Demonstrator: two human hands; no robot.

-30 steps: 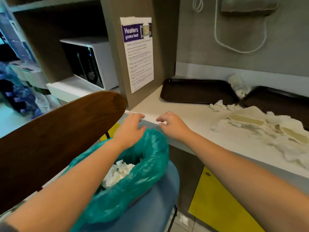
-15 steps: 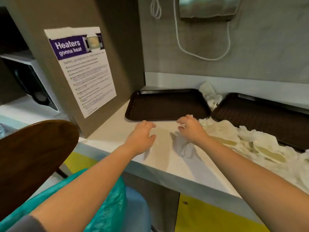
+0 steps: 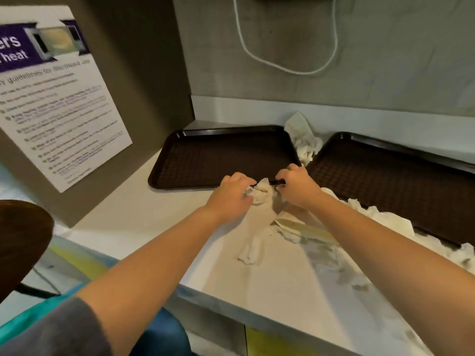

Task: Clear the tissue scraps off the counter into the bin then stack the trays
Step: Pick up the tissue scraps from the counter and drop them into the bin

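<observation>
Counter point(image 3: 159, 222): both hands' curled fingers point(image 3: 237, 182) around tissue scrap point(image 3: 259, 193)

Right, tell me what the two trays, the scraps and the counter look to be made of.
Left tray and right tray: probably moulded plastic, dark brown, with a fine grid texture and a glossy raised rim. Tissue scraps: thin white paper, crumpled and torn, soft-edged. Counter: smooth pale surface with a matte sheen, likely laminate, though solid surfacing cannot be ruled out.
</observation>
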